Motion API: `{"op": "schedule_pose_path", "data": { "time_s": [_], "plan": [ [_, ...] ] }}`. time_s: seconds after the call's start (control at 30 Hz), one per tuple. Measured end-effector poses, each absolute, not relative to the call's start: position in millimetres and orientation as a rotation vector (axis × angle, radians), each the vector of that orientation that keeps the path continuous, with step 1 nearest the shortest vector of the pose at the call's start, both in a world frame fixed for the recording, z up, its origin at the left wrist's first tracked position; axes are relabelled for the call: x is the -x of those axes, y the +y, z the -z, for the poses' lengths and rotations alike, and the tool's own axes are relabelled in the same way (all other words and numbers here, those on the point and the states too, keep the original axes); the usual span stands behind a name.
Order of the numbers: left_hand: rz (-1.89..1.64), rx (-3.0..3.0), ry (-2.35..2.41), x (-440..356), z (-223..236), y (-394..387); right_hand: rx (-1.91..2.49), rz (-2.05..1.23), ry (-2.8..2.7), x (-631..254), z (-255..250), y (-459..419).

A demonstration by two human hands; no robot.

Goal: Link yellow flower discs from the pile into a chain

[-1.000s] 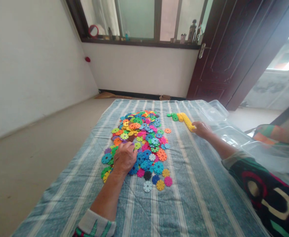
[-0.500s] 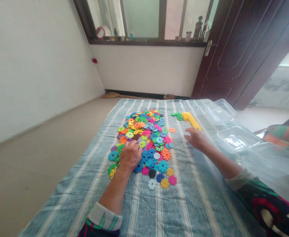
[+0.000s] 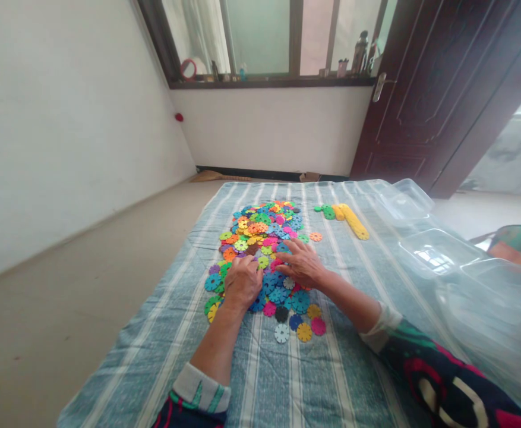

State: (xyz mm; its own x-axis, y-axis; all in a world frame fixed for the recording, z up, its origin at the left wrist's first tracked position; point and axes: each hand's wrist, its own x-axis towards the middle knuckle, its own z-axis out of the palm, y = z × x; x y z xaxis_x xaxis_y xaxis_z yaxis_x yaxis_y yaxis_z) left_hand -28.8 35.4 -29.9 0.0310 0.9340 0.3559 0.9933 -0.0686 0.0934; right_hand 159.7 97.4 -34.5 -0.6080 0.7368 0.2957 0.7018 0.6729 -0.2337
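Open and spread, the right hand (image 3: pixel 299 261) rests over the right side of the pile of slotted discs (image 3: pixel 267 229) at the frame's centre, with no grasp visible; the left hand (image 3: pixel 243 282) curls at its left side, and whether it pinches a disc cannot be told. Bare striped cloth (image 3: pixel 358 279) gives room between pile and clear containers (image 3: pixel 438 252) at right, and more lies lower centre; the cloth's left edge slants down to lower left. Two hands are in view. Two yellow stacks (image 3: pixel 353 223), one short, one long, lie right of the pile's top, beside two green pieces (image 3: pixel 328 212). One orange disc (image 3: pixel 316 236) sits just off the right edge. Around the lower fringe are one pale, one dark blue, one pink and two gold discs. At least three containers show; the heaped discs are too many to count.
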Motion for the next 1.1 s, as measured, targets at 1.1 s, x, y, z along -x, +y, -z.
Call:
{"op": "schedule_pose_path", "data": {
  "time_s": [1.1],
  "plan": [
    [0.524, 2.157, -1.974, 35, 33, 40, 1.354, -0.263, -2.291, -105, 36, 123]
  ]
}}
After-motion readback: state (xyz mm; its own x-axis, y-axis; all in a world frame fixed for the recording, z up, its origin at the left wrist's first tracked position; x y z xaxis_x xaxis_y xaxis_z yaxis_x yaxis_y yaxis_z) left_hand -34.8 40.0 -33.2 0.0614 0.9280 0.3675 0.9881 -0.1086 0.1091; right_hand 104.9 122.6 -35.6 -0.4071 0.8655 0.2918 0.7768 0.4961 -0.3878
